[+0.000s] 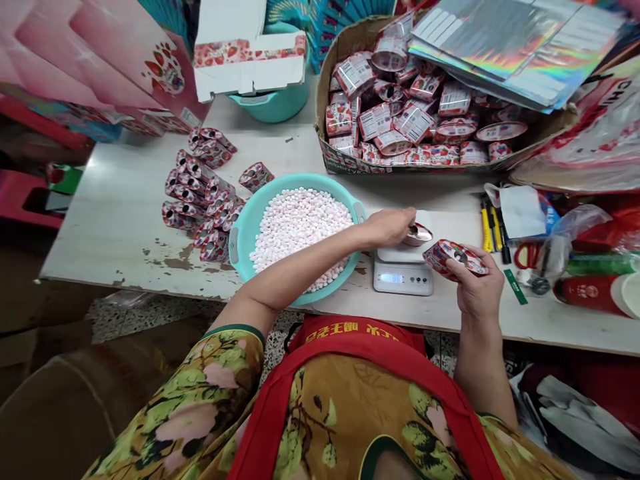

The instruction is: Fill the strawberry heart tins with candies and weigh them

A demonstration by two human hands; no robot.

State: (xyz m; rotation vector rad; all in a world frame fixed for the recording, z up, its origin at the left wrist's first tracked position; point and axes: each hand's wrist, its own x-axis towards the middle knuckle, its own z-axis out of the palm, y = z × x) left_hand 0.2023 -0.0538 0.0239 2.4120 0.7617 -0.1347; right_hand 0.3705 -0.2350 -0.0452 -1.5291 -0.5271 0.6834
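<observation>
My left hand (389, 225) is closed on a small metal scoop (418, 234) held over the digital scale (403, 270). My right hand (479, 285) grips a small strawberry-print tin (454, 256), tilted, just right of the scale. A teal basin (249, 217) full of small white and pink candies sits left of the scale, under my left forearm. Several filled strawberry-print tins (203, 193) lie in a heap on the table to the left of the basin.
A cardboard box (345, 43) of more tins stands at the back, with holographic sheets (505, 40) on its right side. Pens, scissors, plastic bags and a red cup (590, 292) crowd the table's right end. A teal bucket (273, 103) with a white carton stands behind.
</observation>
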